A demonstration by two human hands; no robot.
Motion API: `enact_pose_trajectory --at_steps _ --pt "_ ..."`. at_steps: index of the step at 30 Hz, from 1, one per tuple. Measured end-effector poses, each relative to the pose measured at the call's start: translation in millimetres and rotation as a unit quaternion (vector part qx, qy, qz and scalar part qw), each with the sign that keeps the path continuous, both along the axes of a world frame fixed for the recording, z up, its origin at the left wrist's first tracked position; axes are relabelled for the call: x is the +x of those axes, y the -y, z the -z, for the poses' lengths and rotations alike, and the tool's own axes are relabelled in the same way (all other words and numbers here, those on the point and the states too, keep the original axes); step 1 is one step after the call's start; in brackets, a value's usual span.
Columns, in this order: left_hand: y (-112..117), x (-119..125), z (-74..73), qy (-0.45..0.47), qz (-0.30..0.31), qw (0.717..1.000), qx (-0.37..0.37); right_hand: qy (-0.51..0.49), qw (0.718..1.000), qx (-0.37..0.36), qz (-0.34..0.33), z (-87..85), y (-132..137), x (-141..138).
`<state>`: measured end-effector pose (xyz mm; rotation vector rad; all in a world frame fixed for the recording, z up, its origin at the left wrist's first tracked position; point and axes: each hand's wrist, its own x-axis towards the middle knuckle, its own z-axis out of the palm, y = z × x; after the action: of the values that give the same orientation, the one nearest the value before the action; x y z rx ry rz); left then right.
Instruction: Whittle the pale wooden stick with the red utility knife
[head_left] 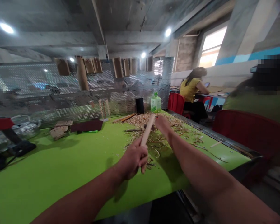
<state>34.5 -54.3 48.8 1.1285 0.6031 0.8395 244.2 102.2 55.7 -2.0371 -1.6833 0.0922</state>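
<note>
Nearby, wood shavings (144, 119) on a green table (49, 189), perforated metal screen (37, 81) behind.

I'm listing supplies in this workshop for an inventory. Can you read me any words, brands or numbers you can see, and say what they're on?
Nothing is readable: the label on the plastic bottle is too small and blurred to read, and no writing can be made out on the brown paper bags hanging on the metal screen.
</note>
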Motion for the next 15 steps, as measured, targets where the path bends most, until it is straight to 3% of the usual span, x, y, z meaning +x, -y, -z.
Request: enact_pose_trajectory --at_steps 3,6,10,15 --pt "-14.6 -5.4 0.7 0.043 -0.075 0.996 -0.018 -0.013 0.999 0.027 0.026 3.2 -0.5 -7.8" --pt "-28.5 -12.3 -2.2 0.062 -0.133 0.988 -0.05 0.002 0.998 0.051 -0.033 7.8 6.0 -30.6" --pt "-34.3 -15.2 -4.4 0.068 -0.152 0.985 -0.04 0.009 0.992 0.062 -0.114 12.2 18.7 -54.6" --pt "-37.2 -14.2 1.5 0.052 -0.153 0.987 -0.003 0.034 0.982 0.081 -0.168 11.1 39.1 -72.6"
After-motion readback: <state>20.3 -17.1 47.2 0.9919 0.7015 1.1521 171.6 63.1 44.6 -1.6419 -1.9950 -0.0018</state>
